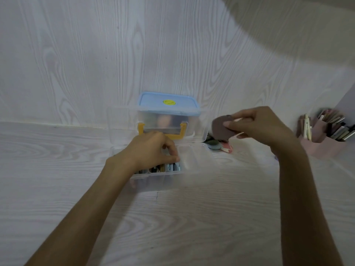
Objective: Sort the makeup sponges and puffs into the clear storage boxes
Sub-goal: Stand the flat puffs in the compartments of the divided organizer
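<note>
A clear storage box [194, 160] sits open on the table, its lid [119, 120] tipped up behind it with a yellow handle [173, 136]. Several puffs [171, 167] stand on edge inside the left part. My left hand [151, 148] reaches into the box, fingers curled down onto those puffs; whether it grips one I cannot tell. My right hand [263, 125] hovers right of the box, pinching a round brown puff [220, 130]. More loose puffs [216, 144] lie on the table under that hand.
A clear container with a blue lid [169, 102] stands against the wall behind the open box. A pink organizer [324, 143] full of pens and brushes sits at the far right. The wood-grain wall [96, 54] rises just behind the table.
</note>
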The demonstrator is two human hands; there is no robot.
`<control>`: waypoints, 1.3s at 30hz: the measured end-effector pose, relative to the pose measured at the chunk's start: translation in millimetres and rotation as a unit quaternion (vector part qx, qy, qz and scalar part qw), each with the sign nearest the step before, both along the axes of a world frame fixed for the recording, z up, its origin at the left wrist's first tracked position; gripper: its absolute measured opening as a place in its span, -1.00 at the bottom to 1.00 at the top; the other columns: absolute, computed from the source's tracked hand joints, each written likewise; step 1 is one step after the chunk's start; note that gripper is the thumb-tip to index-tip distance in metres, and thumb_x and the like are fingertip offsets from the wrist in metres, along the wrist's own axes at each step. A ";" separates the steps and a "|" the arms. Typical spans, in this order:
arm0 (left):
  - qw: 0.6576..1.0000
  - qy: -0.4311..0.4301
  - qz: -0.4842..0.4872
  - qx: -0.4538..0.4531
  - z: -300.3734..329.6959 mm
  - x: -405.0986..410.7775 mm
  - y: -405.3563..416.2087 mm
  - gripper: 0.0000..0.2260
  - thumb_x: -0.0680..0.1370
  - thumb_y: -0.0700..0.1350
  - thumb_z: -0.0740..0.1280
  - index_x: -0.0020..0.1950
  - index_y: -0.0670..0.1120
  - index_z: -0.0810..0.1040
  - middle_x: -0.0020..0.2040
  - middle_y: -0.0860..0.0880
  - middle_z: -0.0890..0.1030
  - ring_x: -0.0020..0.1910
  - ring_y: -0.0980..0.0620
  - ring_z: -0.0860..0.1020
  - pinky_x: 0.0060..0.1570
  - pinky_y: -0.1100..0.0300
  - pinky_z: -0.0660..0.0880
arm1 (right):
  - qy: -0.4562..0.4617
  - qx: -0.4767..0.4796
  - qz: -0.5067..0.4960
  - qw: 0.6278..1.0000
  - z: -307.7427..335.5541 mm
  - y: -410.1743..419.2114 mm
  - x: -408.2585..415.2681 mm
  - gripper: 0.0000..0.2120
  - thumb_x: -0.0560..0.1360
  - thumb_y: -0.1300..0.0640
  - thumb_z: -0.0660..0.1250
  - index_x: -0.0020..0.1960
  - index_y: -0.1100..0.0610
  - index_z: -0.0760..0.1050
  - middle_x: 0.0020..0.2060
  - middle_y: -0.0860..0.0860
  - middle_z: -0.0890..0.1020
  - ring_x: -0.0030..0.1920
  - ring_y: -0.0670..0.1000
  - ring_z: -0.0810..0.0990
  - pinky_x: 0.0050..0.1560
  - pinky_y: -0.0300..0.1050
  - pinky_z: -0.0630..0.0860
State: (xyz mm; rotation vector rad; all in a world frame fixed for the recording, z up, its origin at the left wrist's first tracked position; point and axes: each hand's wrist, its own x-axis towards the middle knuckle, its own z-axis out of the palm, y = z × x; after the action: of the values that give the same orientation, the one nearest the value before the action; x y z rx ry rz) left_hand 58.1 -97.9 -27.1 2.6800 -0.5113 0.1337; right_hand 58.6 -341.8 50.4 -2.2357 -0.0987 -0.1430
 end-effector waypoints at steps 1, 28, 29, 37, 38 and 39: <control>1.000 -0.001 0.007 0.006 0.7 0.1 1.2 -0.86 0.43 0.18 0.40 -0.13 0.17 0.66 -0.17 0.27 0.58 -0.09 0.26 0.48 -0.26 0.30 0.34 | 0.006 -0.013 0.026 1.000 2.9 11.3 -8.4 -0.85 0.37 0.18 0.50 -0.08 0.09 0.61 -0.30 0.08 0.69 -0.29 -0.04 0.66 -0.15 -0.24 0.60; 0.998 -0.040 -0.042 0.035 -10.0 -1.8 -18.8 -0.75 0.59 0.06 0.15 0.08 0.07 0.59 0.07 0.12 0.56 0.05 0.08 0.40 0.01 0.16 0.35 | 0.239 -0.055 0.167 0.955 -25.5 46.7 5.7 -0.73 0.51 0.27 0.31 0.16 0.10 0.38 -0.10 0.05 0.70 -0.36 -0.10 0.64 -0.38 -0.32 0.52; 0.997 -0.049 -0.046 0.047 -11.4 -1.6 -19.8 -0.76 0.58 0.07 0.16 0.06 0.06 0.59 0.06 0.13 0.56 0.04 0.07 0.40 0.00 0.17 0.34 | 0.206 -0.027 0.135 0.969 -23.0 36.6 10.1 -0.78 0.49 0.27 0.33 0.11 0.11 0.43 -0.15 0.04 0.71 -0.36 -0.09 0.65 -0.40 -0.32 0.51; 0.997 -0.078 -0.019 0.011 -18.6 1.1 -23.9 -0.78 0.43 0.18 0.34 -0.08 0.07 0.60 -0.04 0.17 0.56 -0.03 0.14 0.36 -0.05 0.20 0.33 | 0.093 -0.201 -0.071 0.973 -80.8 -22.7 89.4 -0.44 0.48 0.24 0.34 0.44 0.19 0.28 0.38 0.15 0.41 0.35 0.13 0.40 0.31 -0.08 0.32; 0.997 -0.074 -0.018 0.005 -18.5 1.0 -23.5 -0.79 0.42 0.17 0.36 -0.08 0.07 0.60 -0.04 0.17 0.56 -0.02 0.15 0.37 -0.05 0.20 0.34 | 0.096 -0.217 -0.057 0.970 -88.1 -21.7 92.7 -0.42 0.49 0.22 0.33 0.46 0.18 0.24 0.40 0.13 0.38 0.38 0.13 0.37 0.33 -0.10 0.29; 0.997 -0.070 -0.017 -0.001 -18.0 1.0 -23.2 -0.79 0.42 0.16 0.37 -0.08 0.08 0.60 -0.03 0.17 0.57 -0.01 0.15 0.37 -0.04 0.21 0.35 | 0.089 -0.225 -0.050 0.969 -95.3 -22.0 95.9 -0.45 0.50 0.21 0.31 0.46 0.16 0.26 0.40 0.12 0.39 0.38 0.13 0.37 0.32 -0.11 0.30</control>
State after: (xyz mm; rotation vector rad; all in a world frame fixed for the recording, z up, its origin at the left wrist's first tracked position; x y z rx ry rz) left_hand 59.1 -121.1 -45.1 2.6718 -0.5989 0.3132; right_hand 154.5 -363.8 -44.9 -2.6971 0.0889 0.0333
